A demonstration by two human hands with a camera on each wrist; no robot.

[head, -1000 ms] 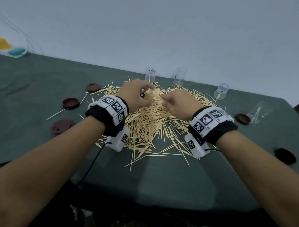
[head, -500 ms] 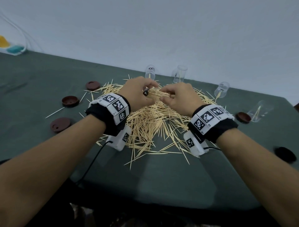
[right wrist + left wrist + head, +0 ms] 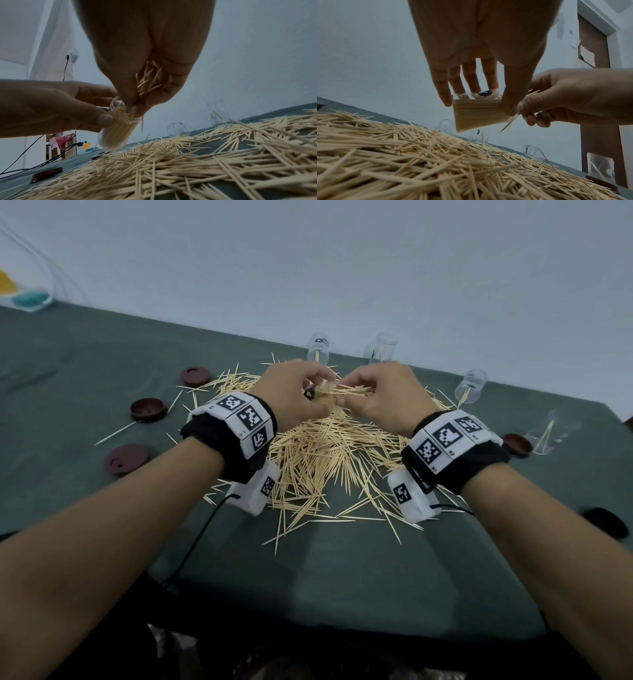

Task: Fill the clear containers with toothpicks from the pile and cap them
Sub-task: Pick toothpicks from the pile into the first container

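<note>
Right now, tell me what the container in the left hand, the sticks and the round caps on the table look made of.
Container in the left hand: clear, glossy, probably plastic; the packed sticks show through its wall.
Toothpicks: pale, matte, pointed slivers, likely wood or bamboo.
Caps: dark reddish-brown, smooth moulded discs, probably plastic.

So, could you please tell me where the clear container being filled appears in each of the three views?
Head: the clear container sits upper centre, mostly hidden between the two hands, gripped by the left hand.
Left wrist: centre, packed with toothpicks, under the fingers.
Right wrist: left of centre, tilted, mouth toward the right hand.
Shared landmark: the toothpick pile beneath it.
</note>
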